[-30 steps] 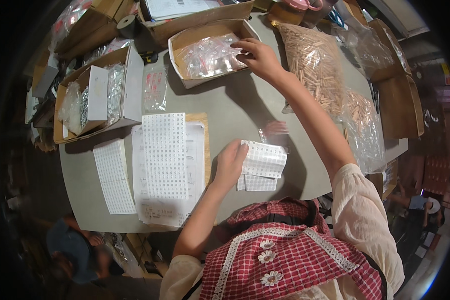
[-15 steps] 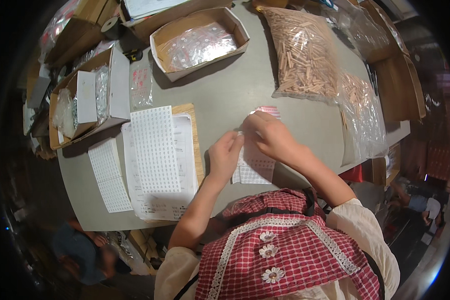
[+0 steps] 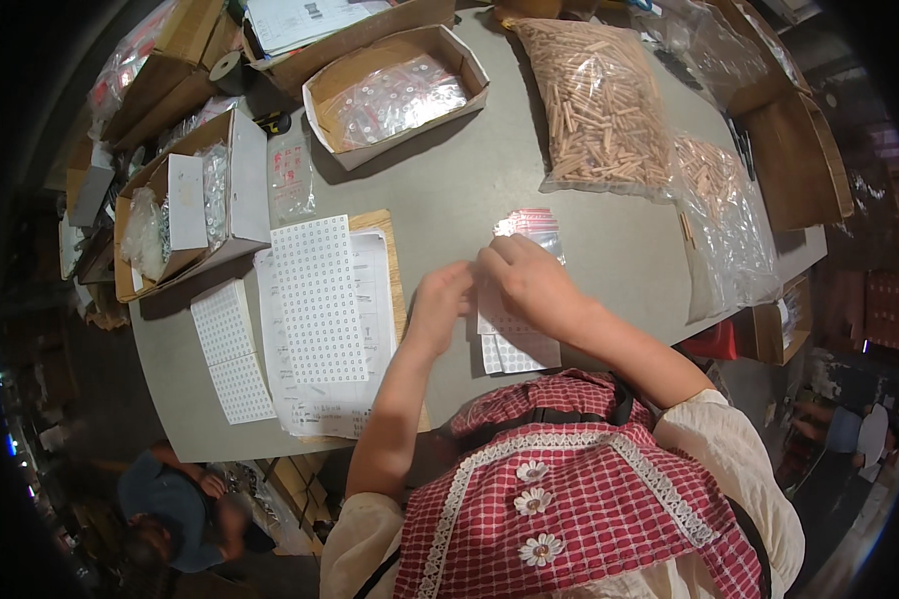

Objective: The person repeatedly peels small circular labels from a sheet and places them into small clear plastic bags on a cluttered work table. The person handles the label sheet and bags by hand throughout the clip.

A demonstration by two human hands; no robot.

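My left hand (image 3: 442,307) is closed, its fingertips meeting close beside those of my right hand. Whatever they pinch is hidden. My right hand (image 3: 527,285) is curled with bent fingers over a white sticker sheet (image 3: 521,353). Just beyond its knuckles lies a stack of small clear zip bags (image 3: 532,224) with red-striped tops, partly covered by the hand. What the right fingers grip, if anything, does not show.
Left of my hands, a dotted label sheet (image 3: 315,299) tops papers on a wooden board (image 3: 398,299). Farther off stand a box of filled bags (image 3: 459,50) and a big bag of wooden dowels (image 3: 604,110). A parts box (image 3: 245,180) stands left; another person (image 3: 175,509) is beyond the table.
My left fingertips have come up against the right hand, and a small pale piece seen at them is now hidden. My right hand has shifted slightly nearer me, showing more of the zip bags.
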